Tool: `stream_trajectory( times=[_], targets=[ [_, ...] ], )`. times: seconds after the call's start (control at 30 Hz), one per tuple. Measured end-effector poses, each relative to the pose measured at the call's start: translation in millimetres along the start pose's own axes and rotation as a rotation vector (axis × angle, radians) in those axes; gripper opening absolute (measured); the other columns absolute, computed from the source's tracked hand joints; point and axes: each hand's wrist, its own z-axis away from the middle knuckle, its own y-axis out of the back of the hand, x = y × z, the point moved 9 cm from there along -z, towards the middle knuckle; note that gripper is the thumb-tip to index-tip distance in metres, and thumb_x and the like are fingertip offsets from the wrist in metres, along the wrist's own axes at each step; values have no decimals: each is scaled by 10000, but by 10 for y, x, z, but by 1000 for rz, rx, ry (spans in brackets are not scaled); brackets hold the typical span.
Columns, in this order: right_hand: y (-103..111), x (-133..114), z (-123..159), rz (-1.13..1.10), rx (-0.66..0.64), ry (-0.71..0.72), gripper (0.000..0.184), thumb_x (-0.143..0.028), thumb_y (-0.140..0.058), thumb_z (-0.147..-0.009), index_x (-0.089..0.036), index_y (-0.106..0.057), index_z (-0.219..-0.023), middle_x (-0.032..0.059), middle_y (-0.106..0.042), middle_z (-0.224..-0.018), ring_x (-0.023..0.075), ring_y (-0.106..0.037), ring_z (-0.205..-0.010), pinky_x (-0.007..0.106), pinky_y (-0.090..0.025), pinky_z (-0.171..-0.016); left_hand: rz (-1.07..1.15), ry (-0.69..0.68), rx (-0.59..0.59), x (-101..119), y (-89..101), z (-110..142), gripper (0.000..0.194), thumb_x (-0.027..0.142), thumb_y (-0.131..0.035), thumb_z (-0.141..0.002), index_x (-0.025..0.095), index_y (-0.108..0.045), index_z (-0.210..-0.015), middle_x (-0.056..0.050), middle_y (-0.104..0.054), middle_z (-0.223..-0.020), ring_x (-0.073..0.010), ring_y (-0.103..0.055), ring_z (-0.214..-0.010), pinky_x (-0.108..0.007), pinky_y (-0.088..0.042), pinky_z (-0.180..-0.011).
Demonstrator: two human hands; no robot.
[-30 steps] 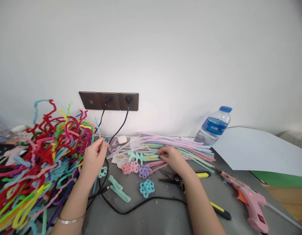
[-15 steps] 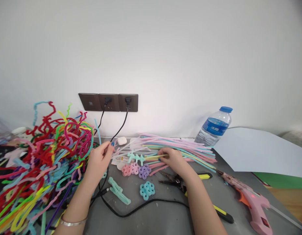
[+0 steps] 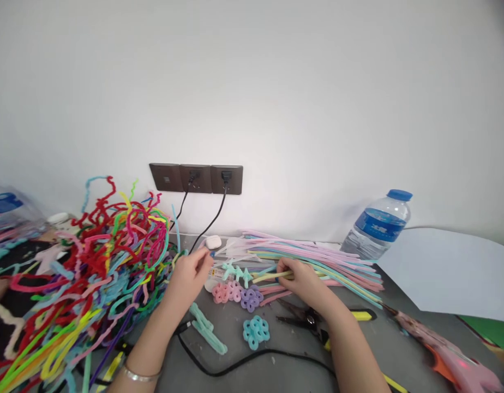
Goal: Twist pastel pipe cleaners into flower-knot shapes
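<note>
My left hand (image 3: 190, 277) is closed in a pinch just in front of a white earbud case (image 3: 213, 242). What its fingertips hold, if anything, is too small to make out. My right hand (image 3: 301, 281) is closed on a pale yellow pipe cleaner (image 3: 263, 278) at the near side of a bundle of straight pastel pipe cleaners (image 3: 337, 259). Between the hands lie mint star-shaped pieces (image 3: 238, 272), pink pipe-cleaner flowers (image 3: 227, 292) and a purple flower (image 3: 251, 298). A blue flower (image 3: 256, 332) and a folded mint pipe cleaner (image 3: 209, 330) lie nearer me.
Tangled colourful pipe cleaners (image 3: 100, 273) heap up at left. Black-and-yellow pliers (image 3: 309, 318) lie under my right forearm. A pink glue gun (image 3: 452, 352), a water bottle (image 3: 377, 224) and white paper (image 3: 448, 273) are at right. A black cable (image 3: 252, 357) crosses the front.
The view has swung left, so everything sits farther right and lower. My left hand has come closer to the front of the earbud case; my right hand keeps its hold.
</note>
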Motion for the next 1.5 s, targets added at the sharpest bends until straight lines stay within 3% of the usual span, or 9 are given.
stream_trajectory(
  times=[0.17, 0.33, 0.53, 0.7, 0.9, 1.0, 1.1, 1.27, 1.5],
  targets=[
    [6, 30, -19, -125, 1, 26, 45, -197, -515, -728, -210, -535, -691, -7, -581, -645, 185, -527, -637, 270, -371, -613, -14, -54, -113, 135, -187, 60, 261, 263, -390, -909, 201, -463, -666, 64, -375, -523, -108, -358, -482, -255, -220, -518],
    [28, 48, -19, -161, 13, 31, 80, -280, -476, -764, -222, -484, -709, -10, -544, -623, 184, -493, -594, 280, -363, -573, -23, -44, -125, 154, -192, 76, 250, 234, -397, -902, 205, -463, -662, 56, -380, -533, -119, -368, -503, -262, -223, -529],
    [168, 6, -58, -260, 119, 95, 169, -305, -520, -748, -197, -635, -810, 79, -692, -841, 256, -630, -794, 349, -475, -717, -20, -60, -141, 210, -275, 105, 229, 238, -411, -902, 209, -541, -716, 24, -490, -564, -149, -460, -536, -267, -262, -546],
    [322, -84, -15, -252, 222, 136, 223, -376, -515, -819, -196, -640, -780, 82, -685, -799, 253, -623, -769, 336, -474, -693, -4, -63, -215, 291, -445, 177, 197, 232, -423, -912, 217, -610, -852, 19, -551, -576, -169, -511, -550, -271, -300, -558],
    [83, -260, -7, -343, -11, 212, 232, -345, -558, -838, -197, -720, -765, 64, -686, -772, 223, -620, -725, 297, -471, -649, 106, -112, -250, 362, -580, 237, 327, 196, -546, -842, 238, -574, -1165, -28, -680, -923, -174, -585, -701, -276, -428, -671],
    [-38, -380, -5, -319, -99, 261, 243, -292, -553, -831, -200, -772, -779, 56, -640, -703, 200, -582, -645, 280, -428, -573, 110, -137, -268, 442, -671, 265, 386, 162, -608, -794, 254, -589, -1169, -45, -685, -1048, -207, -616, -888, -308, -462, -803],
    [-47, -519, 13, -293, -94, 330, 245, -239, -546, -840, -211, -786, -794, 48, -619, -683, 188, -562, -636, 270, -400, -566, 45, -128, -294, 520, -779, 286, 270, 155, -615, -808, 251, -648, -1058, -55, -697, -1019, -238, -624, -969, -322, -463, -822],
    [-33, -639, 41, -287, -95, 380, 252, -211, -552, -857, -204, -767, -727, 30, -587, -641, 173, -550, -621, 256, -375, -562, 19, -70, -268, 542, -865, 260, 133, 133, -565, -847, 223, -661, -854, -39, -695, -826, -201, -635, -770, -269, -423, -646],
    [-111, -568, 12, -256, -91, 354, 287, -169, -547, -802, -180, -646, -533, 9, -529, -585, 144, -478, -569, 245, -334, -533, 185, -156, -214, 573, -893, 226, 154, 134, -548, -857, 216, -655, -930, -33, -720, -813, -181, -662, -733, -255, -431, -655]
  ],
)
